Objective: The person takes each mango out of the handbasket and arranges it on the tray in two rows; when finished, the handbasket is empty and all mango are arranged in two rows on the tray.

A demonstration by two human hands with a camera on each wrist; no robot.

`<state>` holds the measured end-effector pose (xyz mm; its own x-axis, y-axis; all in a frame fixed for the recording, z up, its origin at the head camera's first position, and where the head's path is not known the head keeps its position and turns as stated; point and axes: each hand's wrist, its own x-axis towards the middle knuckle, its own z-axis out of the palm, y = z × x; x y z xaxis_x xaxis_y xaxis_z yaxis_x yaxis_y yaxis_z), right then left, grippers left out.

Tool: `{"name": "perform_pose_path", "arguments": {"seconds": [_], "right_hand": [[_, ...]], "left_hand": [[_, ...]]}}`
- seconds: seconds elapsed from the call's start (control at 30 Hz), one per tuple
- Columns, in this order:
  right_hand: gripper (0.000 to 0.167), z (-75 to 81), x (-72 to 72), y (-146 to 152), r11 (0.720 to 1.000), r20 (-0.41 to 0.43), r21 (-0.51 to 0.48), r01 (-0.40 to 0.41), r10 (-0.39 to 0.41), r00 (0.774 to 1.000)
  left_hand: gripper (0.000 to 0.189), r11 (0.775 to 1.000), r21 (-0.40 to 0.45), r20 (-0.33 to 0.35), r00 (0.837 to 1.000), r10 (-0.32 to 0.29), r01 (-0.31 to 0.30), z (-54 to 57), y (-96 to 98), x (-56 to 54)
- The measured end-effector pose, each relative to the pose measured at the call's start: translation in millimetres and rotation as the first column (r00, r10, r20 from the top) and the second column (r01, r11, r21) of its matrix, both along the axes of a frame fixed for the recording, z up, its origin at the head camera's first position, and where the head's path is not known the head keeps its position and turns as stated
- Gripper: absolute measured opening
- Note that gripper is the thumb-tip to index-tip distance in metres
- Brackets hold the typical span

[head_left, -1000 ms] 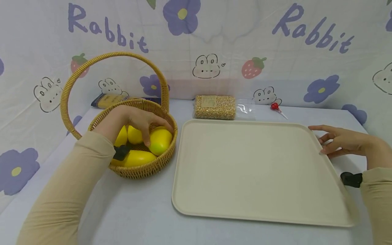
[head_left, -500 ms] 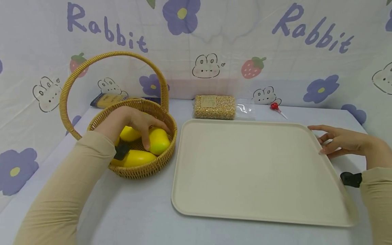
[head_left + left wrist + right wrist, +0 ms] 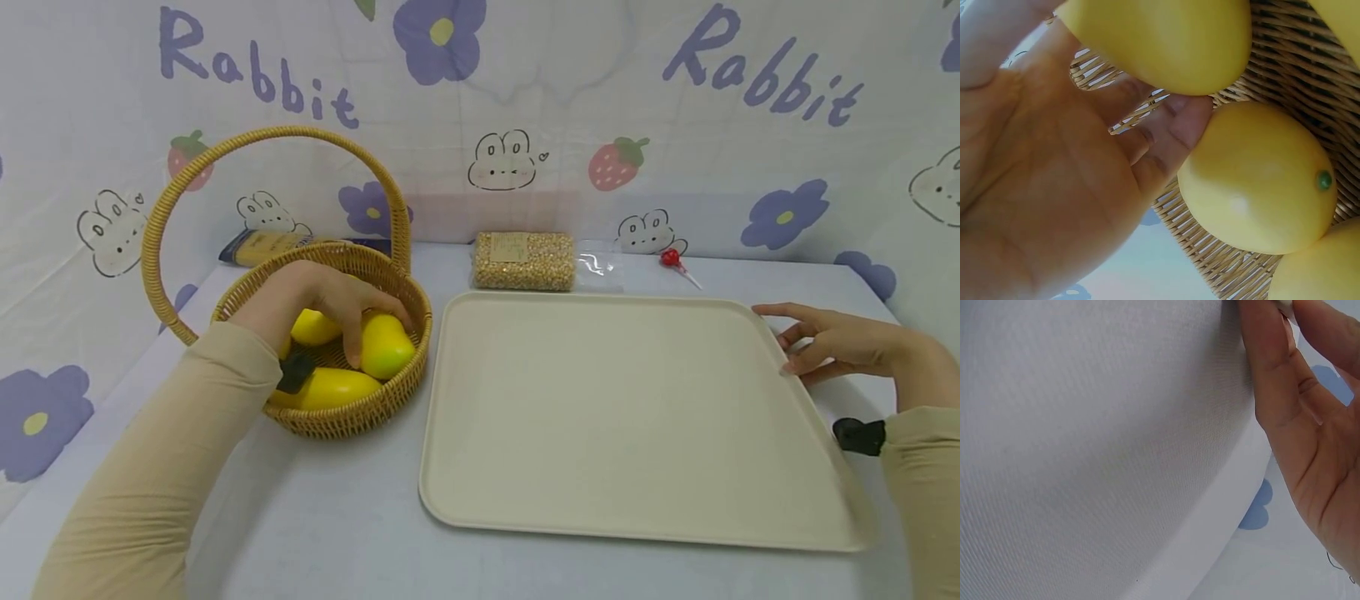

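In the head view my left hand (image 3: pixel 322 292) reaches into a round wicker basket (image 3: pixel 352 427), thumb and fingers around a smooth yellow mango-shaped fruit (image 3: pixel 386 346) near the right rim. Seen from the left wrist, this fruit (image 3: pixel 1166 44) lies between thumb and fingers, while another yellow fruit (image 3: pixel 1254 181) with a green stem dot sits against the fingertips. More yellow fruit (image 3: pixel 330 389) lies in the basket. On the right, my right hand (image 3: pixel 847 343) pinches the right edge of a large beige tray (image 3: pixel 637 425); its thumb and index finger meet at the rim in the right wrist view.
The basket's tall arched handle (image 3: pixel 281 133) stands over the left arm. Behind the tray lie a clear bag of yellow kernels (image 3: pixel 523 262) and a red lollipop (image 3: pixel 671 258). A dark-blue and tan packet (image 3: pixel 262 247) lies behind the basket.
The held fruit has turned slightly and shifted a little left in the basket, and the fruit behind it has also shifted left. My right hand stays at the tray's edge.
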<state>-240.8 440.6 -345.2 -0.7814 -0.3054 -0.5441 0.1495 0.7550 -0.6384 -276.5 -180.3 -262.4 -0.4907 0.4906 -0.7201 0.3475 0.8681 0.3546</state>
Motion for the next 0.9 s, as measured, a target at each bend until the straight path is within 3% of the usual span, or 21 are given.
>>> {"name": "perform_pose_path", "arguments": {"seconds": [0.4,0.57,0.73,0.9], "right_hand": [[0.102,0.3,0.3,0,1.000,0.004,-0.011,0.005,-0.005,1.000],[0.102,2.3,0.1,0,1.000,0.002,-0.007,0.001,-0.001,1.000],[0.101,2.9,-0.6,-1,1.000,-0.002,0.001,0.000,0.000,1.000],[0.102,2.1,0.1,-1,1.000,0.003,0.000,0.003,-0.003,1.000]], "left_hand": [[0.066,0.995,0.089,0.018,0.999,-0.037,0.035,-1.5,2.5,0.3],[0.066,0.996,0.070,-0.058,0.997,-0.047,0.051,6.1,-2.1,3.4],[0.068,0.988,0.155,-0.128,0.991,0.039,-0.019,24.1,-5.0,8.9],[0.082,0.943,0.312,-0.124,0.980,0.157,-0.112,44.4,-0.6,11.0]]}}
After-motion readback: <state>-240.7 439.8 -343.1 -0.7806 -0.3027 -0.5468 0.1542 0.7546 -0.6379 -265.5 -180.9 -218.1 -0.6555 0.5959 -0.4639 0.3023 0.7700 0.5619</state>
